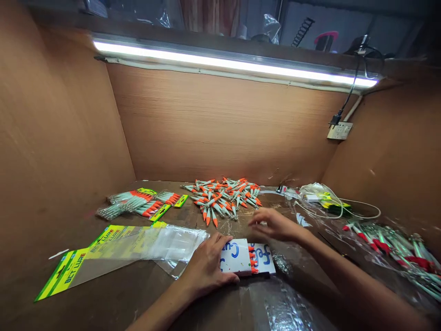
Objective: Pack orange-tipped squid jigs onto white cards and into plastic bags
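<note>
My left hand is wrapped round a white block with blue handwriting, thumb at the front edge and fingers over the top. A row of orange lure tips shows between it and a second white piece with blue lettering on its right. My right hand hovers just behind and above the block, fingers loosely bent and apart, with nothing visible in them. Beyond it lies a heap of pale green fishing lures with orange tips.
Clear plastic bags with yellow headers fan out at left. Bagged lures lie behind them. Red and green lures are piled at right, near a white cable. Wooden walls enclose the table, under a tube light.
</note>
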Demonstrator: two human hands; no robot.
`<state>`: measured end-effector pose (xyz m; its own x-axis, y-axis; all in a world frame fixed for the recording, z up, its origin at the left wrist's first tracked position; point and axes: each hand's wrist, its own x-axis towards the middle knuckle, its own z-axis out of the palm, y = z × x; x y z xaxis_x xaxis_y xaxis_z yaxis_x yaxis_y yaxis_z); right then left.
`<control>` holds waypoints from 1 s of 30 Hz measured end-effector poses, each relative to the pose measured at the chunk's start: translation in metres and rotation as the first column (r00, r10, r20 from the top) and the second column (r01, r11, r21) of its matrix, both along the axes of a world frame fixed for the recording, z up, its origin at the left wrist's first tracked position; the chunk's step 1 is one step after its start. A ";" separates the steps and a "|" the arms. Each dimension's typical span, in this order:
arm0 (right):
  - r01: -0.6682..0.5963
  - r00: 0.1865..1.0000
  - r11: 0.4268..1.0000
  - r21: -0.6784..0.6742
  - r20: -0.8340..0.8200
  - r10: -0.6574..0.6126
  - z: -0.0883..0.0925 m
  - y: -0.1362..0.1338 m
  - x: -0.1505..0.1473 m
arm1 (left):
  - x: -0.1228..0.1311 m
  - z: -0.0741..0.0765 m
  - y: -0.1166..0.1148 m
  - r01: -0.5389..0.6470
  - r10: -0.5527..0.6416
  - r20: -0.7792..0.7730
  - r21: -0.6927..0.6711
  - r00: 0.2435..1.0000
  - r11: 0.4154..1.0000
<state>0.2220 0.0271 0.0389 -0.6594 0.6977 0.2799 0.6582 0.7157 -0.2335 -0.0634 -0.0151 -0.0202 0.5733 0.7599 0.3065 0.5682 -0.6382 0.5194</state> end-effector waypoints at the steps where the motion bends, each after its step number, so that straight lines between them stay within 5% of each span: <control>1: 0.077 0.997 0.996 0.048 0.022 -0.078 0.006 0.018 0.000 | 0.000 0.000 0.000 0.000 0.000 -0.001 -0.002 1.000 1.000; 4: 0.273 0.934 0.931 0.241 0.166 -0.316 0.019 0.079 -0.007 | -0.001 0.001 0.001 -0.003 0.003 -0.006 -0.010 1.000 1.000; 8: 0.257 0.918 0.934 0.247 0.241 -0.316 0.020 0.138 -0.021 | -0.002 0.002 0.001 -0.007 0.006 -0.022 -0.018 1.000 1.000; 14: 0.195 0.946 0.964 0.181 0.223 -0.234 0.017 0.151 -0.020 | -0.005 0.004 0.000 -0.019 0.018 -0.055 -0.025 0.998 1.000; 18: 0.165 0.981 0.985 0.052 0.091 -0.170 0.015 0.125 -0.007 | -0.005 0.004 0.000 -0.019 0.018 -0.042 -0.017 0.999 1.000; 23: 0.133 0.987 0.978 -0.164 -0.069 -0.145 -0.006 0.050 0.020 | -0.005 0.005 -0.001 -0.006 0.006 -0.028 -0.013 1.000 1.000; 27: 0.113 0.888 0.875 -0.471 -0.347 -0.301 -0.024 -0.014 0.042 | -0.004 0.005 -0.001 0.019 -0.019 -0.015 0.018 1.000 1.000; 30: 0.145 0.813 0.830 -0.538 -0.414 -0.410 -0.029 -0.046 0.050 | -0.002 0.007 -0.001 0.030 -0.029 -0.021 0.025 0.999 0.999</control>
